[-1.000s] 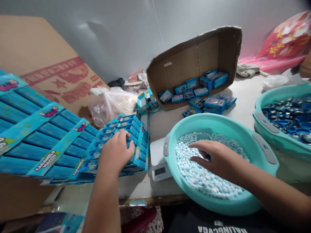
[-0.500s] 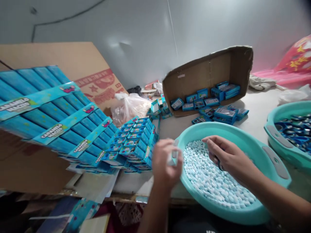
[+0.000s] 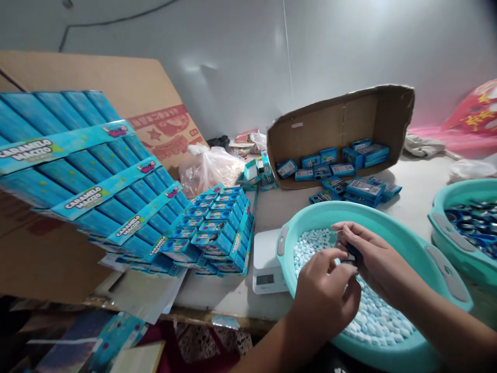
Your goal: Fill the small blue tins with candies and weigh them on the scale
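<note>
Above the turquoise basin (image 3: 388, 212), my right hand (image 3: 375, 254) is closed around a small dark blue object (image 3: 353, 253), mostly covered by the fingers. My left hand (image 3: 328, 292) meets it there, thumb and forefinger pinched at the object's lower end. Many small pale blue and white candies (image 3: 382, 316) lie in the basin beneath both hands. A white digital scale (image 3: 267, 248) sits against the basin's left side, partly hidden by its rim.
Stacked blue candy boxes (image 3: 128, 199) fill the left, before a large cardboard carton (image 3: 128, 77). An open cardboard box (image 3: 310, 116) with small blue packs (image 3: 363, 187) lies behind the basin. A second basin (image 3: 450, 228) at right holds many dark blue pieces. A knotted plastic bag (image 3: 212, 168) stands farther back.
My left hand has moved right, from beside the basin's left edge to the object in my right hand, uncovering the scale. The view has shifted slightly.
</note>
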Tool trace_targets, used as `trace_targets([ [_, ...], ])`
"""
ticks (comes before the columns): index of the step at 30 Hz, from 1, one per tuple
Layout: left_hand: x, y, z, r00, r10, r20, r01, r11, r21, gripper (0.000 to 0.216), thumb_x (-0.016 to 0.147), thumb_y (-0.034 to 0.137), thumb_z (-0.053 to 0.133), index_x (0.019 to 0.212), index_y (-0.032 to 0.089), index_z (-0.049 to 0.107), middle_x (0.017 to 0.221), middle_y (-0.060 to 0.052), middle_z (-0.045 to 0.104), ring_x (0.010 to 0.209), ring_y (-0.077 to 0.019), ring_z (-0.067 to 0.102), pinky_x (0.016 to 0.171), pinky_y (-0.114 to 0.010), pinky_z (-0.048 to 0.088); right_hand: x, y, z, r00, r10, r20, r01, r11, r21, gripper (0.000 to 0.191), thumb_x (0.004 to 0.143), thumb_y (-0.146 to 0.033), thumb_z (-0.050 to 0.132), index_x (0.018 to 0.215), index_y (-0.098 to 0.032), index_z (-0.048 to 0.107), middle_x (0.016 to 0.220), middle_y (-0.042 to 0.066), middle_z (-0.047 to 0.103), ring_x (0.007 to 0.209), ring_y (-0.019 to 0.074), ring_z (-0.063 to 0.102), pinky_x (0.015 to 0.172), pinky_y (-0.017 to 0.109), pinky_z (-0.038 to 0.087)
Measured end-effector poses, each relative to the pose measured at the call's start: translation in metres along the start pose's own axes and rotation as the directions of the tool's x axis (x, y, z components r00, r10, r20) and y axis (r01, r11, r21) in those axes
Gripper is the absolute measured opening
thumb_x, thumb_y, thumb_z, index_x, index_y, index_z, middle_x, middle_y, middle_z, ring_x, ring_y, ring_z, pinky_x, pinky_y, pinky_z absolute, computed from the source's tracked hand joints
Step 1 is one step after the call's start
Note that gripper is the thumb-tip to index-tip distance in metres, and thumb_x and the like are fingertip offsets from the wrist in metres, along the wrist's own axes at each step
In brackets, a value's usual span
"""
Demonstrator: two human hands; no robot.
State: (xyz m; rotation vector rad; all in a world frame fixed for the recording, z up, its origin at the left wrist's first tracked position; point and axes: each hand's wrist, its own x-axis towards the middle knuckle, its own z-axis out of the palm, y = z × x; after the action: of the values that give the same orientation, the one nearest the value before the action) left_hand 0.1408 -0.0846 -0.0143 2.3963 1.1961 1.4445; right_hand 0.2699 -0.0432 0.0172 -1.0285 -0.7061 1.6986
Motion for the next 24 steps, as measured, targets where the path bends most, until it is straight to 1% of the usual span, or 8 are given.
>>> trace_targets([
  [3, -0.003, -0.002, 0.0, 0.999, 0.047, 0.016, -0.047, 0.999, 0.005, 0.025, 0.086, 0.008, 0.06, 0.108, 0.017, 0.062, 0.105, -0.009, 0.067, 0.094, -0.0219, 0.065, 0.082, -0.037, 0.059, 0.003, 0.0, -0.002, 0.999, 0.05, 0.013, -0.05, 0.998, 0.045, 0.051, 0.067, -0.05, 0.088, 0.101, -0.02, 0.065, 0.068, -0.002, 0.049, 0.061, 0.01, 0.042, 0.048, 0.017, 0.036],
  [7, -0.001, -0.004, 0.0, 0.988, -0.112, 0.105, 0.118, 0.991, -0.059, 0.032, 0.089, 0.011, 0.061, 0.121, 0.017, 0.061, 0.109, -0.012, 0.063, 0.099, -0.022, 0.065, 0.088, -0.038, 0.059, 0.007, 0.003, -0.007, 0.996, 0.088, 0.003, -0.087, 0.989, 0.122, 0.038, 0.074, -0.038, 0.084, 0.101, -0.019, 0.065, 0.073, -0.001, 0.051, 0.063, 0.0106, 0.044, 0.05, 0.018, 0.04],
  [10, 0.001, -0.003, 0.002, 0.98, -0.161, 0.12, 0.173, 0.98, -0.098, 0.028, 0.09, 0.01, 0.059, 0.118, 0.016, 0.061, 0.103, -0.011, 0.062, 0.095, -0.0209, 0.064, 0.085, -0.037, 0.059, 0.011, 0.004, -0.008, 0.992, 0.126, 0.016, -0.127, 0.975, 0.183, 0.03, 0.078, -0.035, 0.081, 0.097, -0.02, 0.064, 0.071, -0.002, 0.047, 0.059, 0.0102, 0.04, 0.046, 0.018, 0.038],
  [13, 0.005, -0.005, -0.005, 0.984, -0.14, 0.107, 0.149, 0.985, -0.089, 0.015, 0.089, 0.01, 0.06, 0.102, 0.017, 0.063, 0.096, -0.008, 0.063, 0.09, -0.0199, 0.064, 0.081, -0.034, 0.058, 0.013, 0.002, -0.007, 0.997, 0.069, -0.029, -0.061, 0.972, 0.227, 0.03, 0.074, -0.031, 0.084, 0.093, -0.019, 0.065, 0.073, -0.002, 0.045, 0.062, 0.0097, 0.041, 0.047, 0.017, 0.039],
  [16, 0.014, -0.018, -0.036, 0.996, -0.088, -0.018, 0.089, 0.995, 0.035, 0.01, 0.089, 0.011, 0.06, 0.094, 0.018, 0.063, 0.093, -0.006, 0.067, 0.09, -0.0181, 0.064, 0.084, -0.031, 0.056, 0.012, -0.002, -0.007, 0.995, -0.002, -0.099, 0.023, 0.977, 0.213, 0.036, 0.064, -0.03, 0.091, 0.088, -0.016, 0.068, 0.076, 0.0, 0.048, 0.067, 0.0092, 0.044, 0.05, 0.015, 0.04],
  [18, 0.021, -0.034, -0.073, 0.988, -0.076, -0.134, 0.11, 0.957, 0.269, 0.009, 0.09, 0.012, 0.06, 0.095, 0.019, 0.064, 0.092, -0.005, 0.069, 0.088, -0.018, 0.065, 0.084, -0.031, 0.054, 0.011, -0.004, -0.008, 0.994, -0.013, -0.107, 0.033, 0.982, 0.186, 0.041, 0.059, -0.034, 0.094, 0.086, -0.016, 0.07, 0.076, 0.0, 0.048, 0.066, 0.009, 0.042, 0.05, 0.015, 0.039],
  [21, 0.028, -0.066, -0.132, 0.968, -0.121, -0.22, 0.234, 0.753, 0.615, 0.009, 0.092, 0.019, 0.059, 0.092, 0.017, 0.068, 0.092, -0.008, 0.071, 0.088, -0.0224, 0.066, 0.084, -0.035, 0.052, 0.009, -0.007, -0.008, 0.995, -0.032, -0.094, 0.047, 0.987, 0.155, 0.042, 0.058, -0.038, 0.095, 0.084, -0.016, 0.07, 0.075, 0.0, 0.046, 0.065, 0.0088, 0.04, 0.049, 0.015, 0.037],
  [24, 0.027, -0.093, -0.171, 0.947, -0.227, -0.229, 0.317, 0.528, 0.788, 0.019, 0.094, 0.023, 0.054, 0.095, 0.014, 0.071, 0.1, -0.012, 0.073, 0.094, -0.0291, 0.066, 0.089, -0.041, 0.051, 0.008, -0.008, -0.007, 0.994, -0.067, -0.089, 0.079, 0.988, 0.134, 0.038, 0.063, -0.039, 0.093, 0.083, -0.018, 0.069, 0.075, 0.0, 0.046, 0.066, 0.0091, 0.041, 0.05, 0.015, 0.036],
])
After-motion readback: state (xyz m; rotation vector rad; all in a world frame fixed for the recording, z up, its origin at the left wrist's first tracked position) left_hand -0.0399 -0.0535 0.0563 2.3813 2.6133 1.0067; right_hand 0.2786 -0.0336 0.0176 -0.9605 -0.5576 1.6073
